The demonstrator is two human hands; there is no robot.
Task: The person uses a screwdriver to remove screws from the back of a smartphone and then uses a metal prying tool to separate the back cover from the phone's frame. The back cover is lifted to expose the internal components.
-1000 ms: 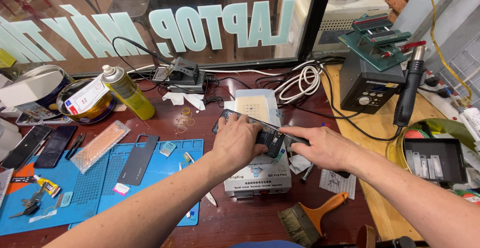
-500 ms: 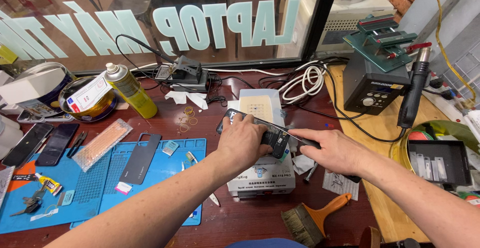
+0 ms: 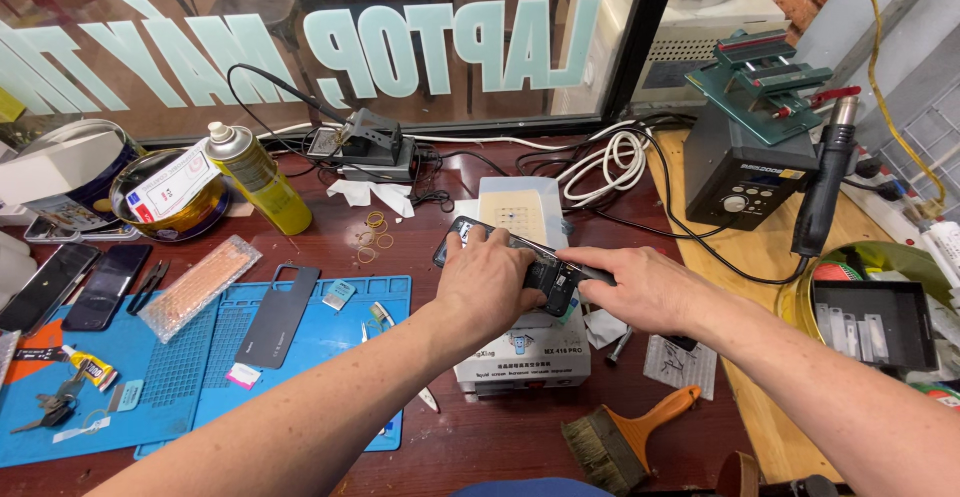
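Observation:
An opened black smartphone (image 3: 548,275) lies across a white heating-plate machine (image 3: 522,349) in the middle of the bench. My left hand (image 3: 487,282) is clamped over the phone's left half, fingers wrapped round its top edge. My right hand (image 3: 637,285) grips the phone's right end, with the index finger stretched along its upper edge. Exposed black parts of the phone show between the two hands. The pale plate (image 3: 516,213) of the machine is visible behind the phone.
A blue work mat (image 3: 300,347) with a dark phone back cover (image 3: 278,314) lies at left, beside two phones (image 3: 70,287) and a yellow spray can (image 3: 258,180). A hot-air station (image 3: 752,169) and its handle (image 3: 826,192) stand at right. A brush (image 3: 630,439) lies near the front.
The view has shifted slightly. Both hands stay on the phone, and my right index finger has slid left along its upper edge.

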